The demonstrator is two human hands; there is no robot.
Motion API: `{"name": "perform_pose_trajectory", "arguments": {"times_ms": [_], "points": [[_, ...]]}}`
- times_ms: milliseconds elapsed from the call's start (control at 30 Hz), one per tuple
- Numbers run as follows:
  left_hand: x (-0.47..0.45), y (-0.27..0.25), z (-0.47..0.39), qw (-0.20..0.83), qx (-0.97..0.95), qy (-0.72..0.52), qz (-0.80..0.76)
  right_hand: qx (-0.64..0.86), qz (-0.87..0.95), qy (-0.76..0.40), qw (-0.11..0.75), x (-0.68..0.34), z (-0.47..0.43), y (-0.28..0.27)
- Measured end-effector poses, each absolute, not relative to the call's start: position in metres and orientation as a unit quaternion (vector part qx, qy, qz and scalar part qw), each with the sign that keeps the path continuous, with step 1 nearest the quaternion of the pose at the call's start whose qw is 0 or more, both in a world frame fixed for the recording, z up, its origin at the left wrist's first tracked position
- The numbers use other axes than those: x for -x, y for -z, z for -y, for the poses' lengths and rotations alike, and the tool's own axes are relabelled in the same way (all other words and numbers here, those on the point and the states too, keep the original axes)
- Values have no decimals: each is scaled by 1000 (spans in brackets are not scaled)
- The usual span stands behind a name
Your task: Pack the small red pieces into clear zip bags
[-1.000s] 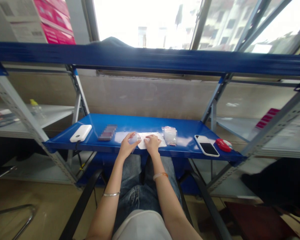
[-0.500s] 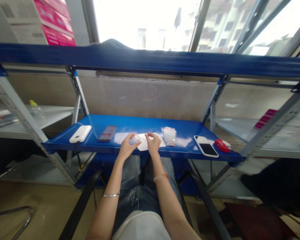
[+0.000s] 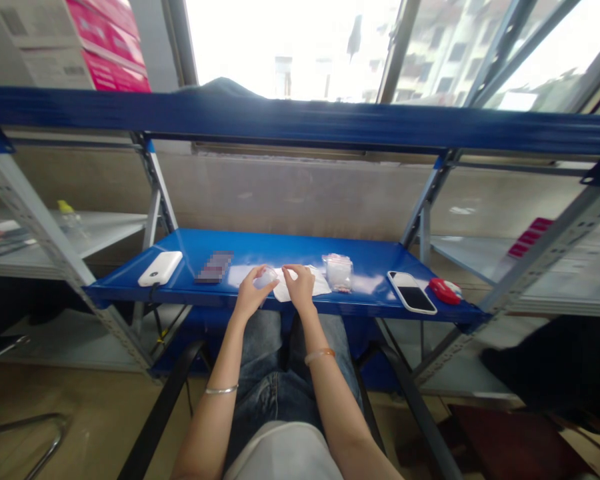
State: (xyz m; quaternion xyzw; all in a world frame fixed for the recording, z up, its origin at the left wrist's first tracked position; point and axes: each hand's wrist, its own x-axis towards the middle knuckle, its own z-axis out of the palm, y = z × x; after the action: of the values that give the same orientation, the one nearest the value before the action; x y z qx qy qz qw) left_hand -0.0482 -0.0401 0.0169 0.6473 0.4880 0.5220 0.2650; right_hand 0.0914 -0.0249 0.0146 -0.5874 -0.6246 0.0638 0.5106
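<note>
My left hand (image 3: 253, 292) is closed around a small clear, rounded plastic piece (image 3: 267, 277), its thumb and fingers at the sides. To its right, my right hand (image 3: 300, 285) has thumb and forefinger brought together close to the clear piece; whatever is between those fingertips is too small to make out. Beneath both hands a white sheet of paper or tissue (image 3: 321, 283) lies on the blue table (image 3: 290, 244). Just right of the sheet is a clear zip bag (image 3: 339, 273) with whitish contents and small bits at its bottom.
On the left are a white power bank (image 3: 161, 268) with a cable and a blurred-out flat object (image 3: 214, 267). A phone (image 3: 412, 292) and a red-and-white object (image 3: 445, 291) lie at the right. A blue shelf beam (image 3: 300, 123) crosses above the table.
Both hands have shifted slightly left. My right fingertips have moved left toward the clear piece, and more of the white sheet shows.
</note>
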Motion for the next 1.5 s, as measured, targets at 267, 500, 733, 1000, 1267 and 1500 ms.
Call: {"name": "perform_pose_trajectory", "arguments": {"times_ms": [267, 500, 733, 1000, 1267, 1500], "points": [[51, -17, 40, 268, -634, -537, -488, 672, 644, -42, 364, -81, 17, 6], [51, -15, 40, 271, -634, -535, -488, 677, 643, -40, 356, -81, 16, 2], [51, -15, 40, 275, -634, -531, -490, 678, 643, -34, 354, -78, 15, 2], [51, -16, 41, 276, -633, -534, -488, 648, 615, -45, 447, -79, 18, 5], [39, -16, 43, 221, -662, -525, -488, 511, 593, -170, 599, -99, 38, -34], [32, -19, 47, 217, -663, -547, -463, 481, 648, -207, 553, -106, 47, -45]]}}
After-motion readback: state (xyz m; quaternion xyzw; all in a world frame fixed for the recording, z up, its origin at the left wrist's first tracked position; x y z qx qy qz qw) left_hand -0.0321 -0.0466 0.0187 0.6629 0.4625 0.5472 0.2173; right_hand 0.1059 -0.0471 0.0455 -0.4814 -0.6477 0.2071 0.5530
